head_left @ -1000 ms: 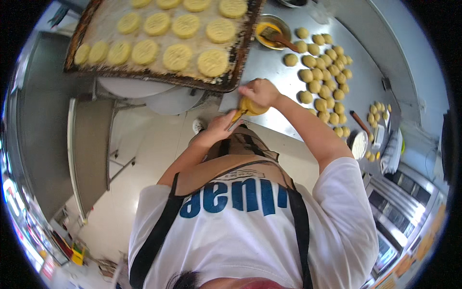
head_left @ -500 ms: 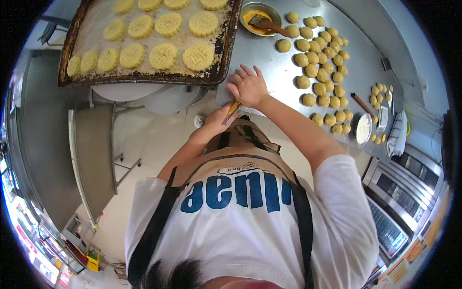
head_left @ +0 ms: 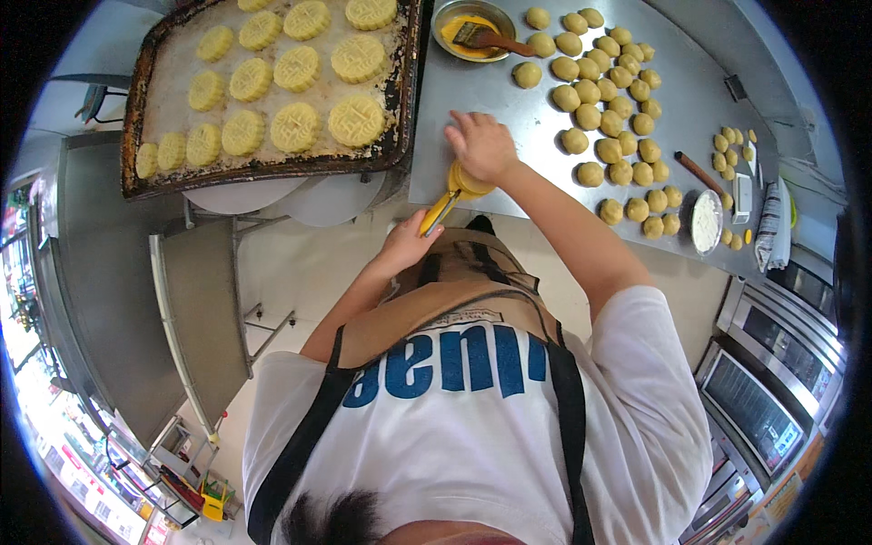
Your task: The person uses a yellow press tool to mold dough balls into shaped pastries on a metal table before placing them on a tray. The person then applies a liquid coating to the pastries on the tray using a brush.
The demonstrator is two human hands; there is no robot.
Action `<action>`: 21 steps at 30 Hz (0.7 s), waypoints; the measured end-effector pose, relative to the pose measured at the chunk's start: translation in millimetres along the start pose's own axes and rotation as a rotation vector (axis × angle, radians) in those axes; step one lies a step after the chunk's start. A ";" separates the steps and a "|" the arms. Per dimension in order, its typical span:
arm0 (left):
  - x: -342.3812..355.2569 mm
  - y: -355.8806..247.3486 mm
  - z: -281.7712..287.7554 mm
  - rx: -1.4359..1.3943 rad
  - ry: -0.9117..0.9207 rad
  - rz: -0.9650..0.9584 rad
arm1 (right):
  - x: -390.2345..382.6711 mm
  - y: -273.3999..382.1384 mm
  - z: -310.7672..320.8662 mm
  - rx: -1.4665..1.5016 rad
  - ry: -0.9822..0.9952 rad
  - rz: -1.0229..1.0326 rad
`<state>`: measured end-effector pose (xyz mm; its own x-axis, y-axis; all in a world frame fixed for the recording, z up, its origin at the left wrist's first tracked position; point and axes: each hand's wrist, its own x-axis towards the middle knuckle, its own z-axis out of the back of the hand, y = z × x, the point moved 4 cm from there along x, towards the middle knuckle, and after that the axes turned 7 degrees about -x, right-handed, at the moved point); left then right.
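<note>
My left hand (head_left: 409, 243) is closed around the handle of a yellow mooncake mold (head_left: 456, 193) at the front edge of the metal table. The mold's round head sticks out under the heel of my right hand (head_left: 483, 147). That hand lies palm down over the head, fingers stretched away and apart, not wrapped around it. Whatever is inside the mold is hidden. To the left, a dark-rimmed baking tray (head_left: 263, 177) carries rows of round yellow mooncakes (head_left: 295, 126) with raised patterns. Several plain dough balls (head_left: 588, 116) are spread right of my right hand.
Beyond my hands sits a metal bowl (head_left: 442, 45) of yellow liquid with a brush (head_left: 495, 39) laid across it. A bowl of white powder (head_left: 706, 223), a wooden rolling pin (head_left: 699, 171) and a small white scale (head_left: 742, 195) stand at the right. An oven (head_left: 758, 400) is beyond the table.
The mold's round head has come into view beneath my right hand, which has shifted slightly right. My left hand has moved a little toward me with the handle. The whole view has shifted.
</note>
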<state>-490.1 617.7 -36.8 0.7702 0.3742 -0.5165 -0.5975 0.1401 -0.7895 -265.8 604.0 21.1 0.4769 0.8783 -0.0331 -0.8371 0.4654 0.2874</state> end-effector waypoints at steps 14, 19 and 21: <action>29.3 -66.1 -19.7 -0.367 0.211 0.228 | -161.7 -50.7 -47.7 1.429 0.410 -0.657; 13.7 -156.4 3.7 -0.478 0.393 -0.279 | -79.5 3.9 41.4 1.805 0.065 -0.479; -12.2 -158.2 34.4 -0.574 0.322 -0.443 | -47.8 34.4 89.7 1.881 0.030 -0.401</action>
<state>-412.6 622.5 105.8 0.9884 0.0987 -0.1152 -0.0791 -0.3132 -0.9464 -293.5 568.2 118.5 0.5179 0.7768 -0.3582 0.6366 -0.0703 0.7680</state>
